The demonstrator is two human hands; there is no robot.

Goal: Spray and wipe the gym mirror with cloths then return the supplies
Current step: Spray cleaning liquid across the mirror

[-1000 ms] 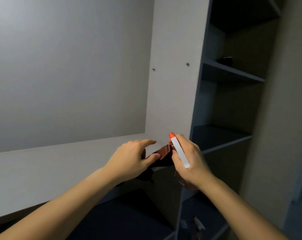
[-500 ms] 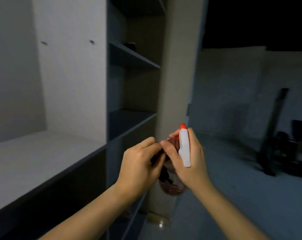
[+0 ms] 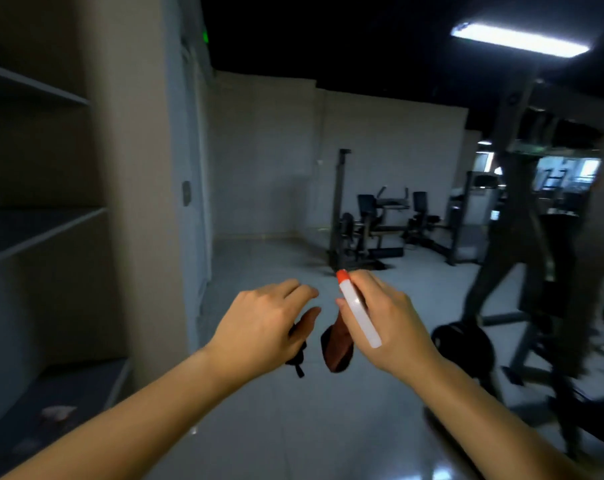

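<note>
My right hand point(image 3: 394, 323) grips a spray bottle point(image 3: 357, 310) with a white head and an orange nozzle tip that points up and away from me. A reddish-brown part point(image 3: 337, 348) shows below the fingers; whether it is the bottle's body or a cloth is unclear. My left hand point(image 3: 266, 323) is a short gap to the left with curled fingers, and a dark cloth point(image 3: 298, 363) hangs from under its palm. No mirror is visible.
A shelf unit point(image 3: 41, 233) with dark shelves stands close on my left, beside a beige pillar point(image 3: 144, 168). Gym machines point(image 3: 370, 230) stand across the tiled floor point(image 3: 293, 427). A weight plate point(image 3: 463, 351) and a dark rack point(image 3: 522, 271) are near on the right.
The view has swung right, from the shelves to the open gym room. My hands, which were together at the bottle and cloth, have drawn apart, each keeping its own item.
</note>
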